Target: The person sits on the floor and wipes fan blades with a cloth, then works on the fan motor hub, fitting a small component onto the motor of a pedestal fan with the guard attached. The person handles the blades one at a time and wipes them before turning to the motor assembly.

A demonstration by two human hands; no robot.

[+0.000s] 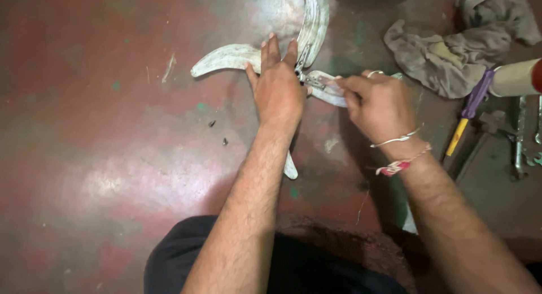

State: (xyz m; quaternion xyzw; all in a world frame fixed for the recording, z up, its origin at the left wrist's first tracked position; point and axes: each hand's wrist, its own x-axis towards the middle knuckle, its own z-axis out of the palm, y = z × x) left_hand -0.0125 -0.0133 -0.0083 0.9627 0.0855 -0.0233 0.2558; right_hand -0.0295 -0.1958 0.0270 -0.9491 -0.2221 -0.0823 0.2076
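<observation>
While the left hand point(278, 88) is lying flat with fingers stretched out, pressing down on the hub of a whitish fan-blade assembly point(234, 57), the right hand point(375, 102) is pinching the near end of one short blade point(327, 88) just beside that hub, its grip closed on the blade. The assembly is lying on the floor point(101, 158) toward the far edge of what is showing, with one curved blade running left, another point(313, 20) running up past the far edge, and a tip point(290, 171) poking out from under the left forearm. To the left, the floor is lying wide and bare, offering plenty of room, apart from two small dark screws point(218, 132) sitting near the left wrist. To the right, space is getting tight: a crumpled grey rag point(451, 51) is filling the far right corner, a screwdriver point(466, 122) with a yellow-and-purple handle is lying slantwise beside it, and grey metal tools point(522, 144) are crowding the right edge. The floor is worn red, patchy with green flecks and shining under the light. A pale cylinder with a red end point(516, 78) is jutting in from the right edge.
</observation>
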